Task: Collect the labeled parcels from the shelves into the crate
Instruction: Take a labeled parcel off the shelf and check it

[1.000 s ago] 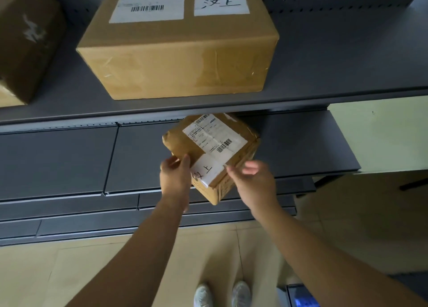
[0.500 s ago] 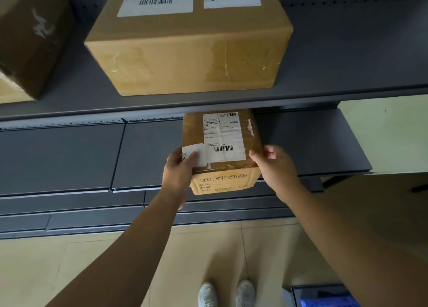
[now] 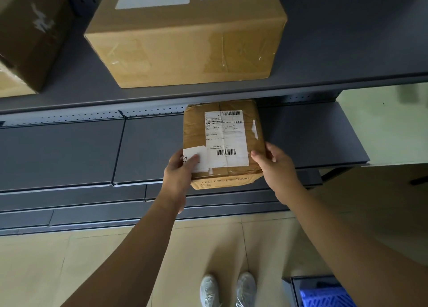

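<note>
A small brown parcel (image 3: 220,130) with a white shipping label and a small white tag lies at the front of the lower grey shelf (image 3: 312,135), its far end under the shelf above. My left hand (image 3: 179,174) grips its near-left corner, thumb on the white tag. My right hand (image 3: 276,167) holds its near-right corner, fingers curled round the side. A blue crate (image 3: 324,296) shows at the bottom right on the floor, mostly cut off.
On the upper shelf (image 3: 347,52) stands a large labeled carton (image 3: 185,42), with another brown box (image 3: 27,35) at the far left. Lower shelf tiers step out towards me. My shoes (image 3: 229,288) stand on the beige tiled floor.
The parcel has turned from a tilted, diagonal pose to lying square and flat between my hands. My right hand has moved from open near it to gripping its right corner.
</note>
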